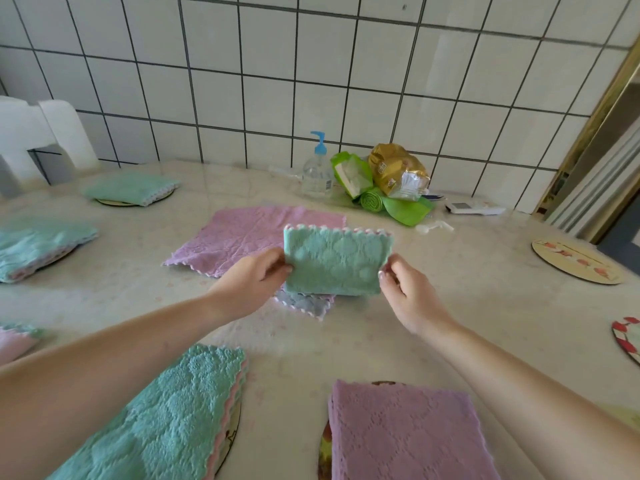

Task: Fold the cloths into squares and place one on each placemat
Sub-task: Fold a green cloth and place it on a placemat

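A folded green cloth [334,263] is held up above the table's middle, my left hand [254,280] pinching its left edge and my right hand [405,291] its right edge. Behind it lies an unfolded pink cloth [242,237], and beneath it a grey-blue cloth [304,303] peeks out. Folded cloths rest on placemats: green at the near left [162,420], pink at the near right [408,434], green at the left [38,244] and at the far left [131,188]. Two round placemats at the right [575,261] and at the right edge [628,337] are bare.
Against the tiled wall stand a sanitizer pump bottle [317,171], green and gold bags [384,178] and a white remote-like device [474,207]. A white chair [38,140] is at the far left. Another pink cloth [14,342] shows at the left edge.
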`<state>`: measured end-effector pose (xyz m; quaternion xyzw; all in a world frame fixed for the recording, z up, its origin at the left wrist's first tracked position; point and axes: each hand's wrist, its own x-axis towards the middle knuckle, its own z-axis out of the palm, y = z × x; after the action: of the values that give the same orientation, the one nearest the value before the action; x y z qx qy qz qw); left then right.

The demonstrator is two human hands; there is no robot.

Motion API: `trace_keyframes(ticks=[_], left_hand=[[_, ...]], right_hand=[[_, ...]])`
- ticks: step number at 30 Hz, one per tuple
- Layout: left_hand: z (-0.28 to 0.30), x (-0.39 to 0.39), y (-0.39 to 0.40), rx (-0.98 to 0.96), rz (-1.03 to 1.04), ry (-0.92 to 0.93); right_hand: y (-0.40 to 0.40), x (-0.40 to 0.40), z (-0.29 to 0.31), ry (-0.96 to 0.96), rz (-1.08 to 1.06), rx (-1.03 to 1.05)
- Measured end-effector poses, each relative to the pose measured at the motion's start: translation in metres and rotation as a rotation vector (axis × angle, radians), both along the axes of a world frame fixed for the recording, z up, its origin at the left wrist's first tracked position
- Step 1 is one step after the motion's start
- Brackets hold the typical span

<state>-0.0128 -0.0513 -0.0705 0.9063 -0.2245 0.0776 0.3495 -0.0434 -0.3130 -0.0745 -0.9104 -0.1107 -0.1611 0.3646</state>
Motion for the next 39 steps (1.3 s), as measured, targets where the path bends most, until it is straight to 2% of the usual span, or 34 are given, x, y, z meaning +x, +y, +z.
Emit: trace_keyframes(ticks=[3, 8, 20, 27, 30, 33, 36, 39], left_hand=[[0.007, 0.008, -0.012, -0.051, 0.075, 0.027], [0.009, 0.033, -0.027, -0.072, 0.205, 0.109], [0.002, 0.085, -0.040, 0.104, 0.335, 0.410], [0.006, 0.089, -0.044, 0.244, 0.334, 0.440], [0.009, 0.088, -0.041, 0.162, 0.357, 0.478], [0.011, 0.087, -0.038, 0.073, 0.399, 0.280], [0.014, 0.080, -0.043, 0.164, 0.331, -0.001], [0.012, 0.078, -0.062, 0.266, 0.192, -0.132]], right_hand=[[0.014, 0.021, 0.007, 0.051, -0.132, 0.121], [0.022, 0.062, 0.000, 0.190, -0.282, 0.195], [0.015, 0.107, -0.010, 0.373, -0.396, -0.080], [0.016, 0.115, -0.011, 0.424, -0.435, -0.149], [0.014, 0.116, -0.009, 0.449, -0.438, -0.118], [0.005, 0.110, -0.003, 0.389, -0.455, -0.083], [0.003, 0.098, 0.003, 0.164, -0.413, -0.154], [0.026, 0.095, 0.010, 0.065, -0.244, -0.312]])
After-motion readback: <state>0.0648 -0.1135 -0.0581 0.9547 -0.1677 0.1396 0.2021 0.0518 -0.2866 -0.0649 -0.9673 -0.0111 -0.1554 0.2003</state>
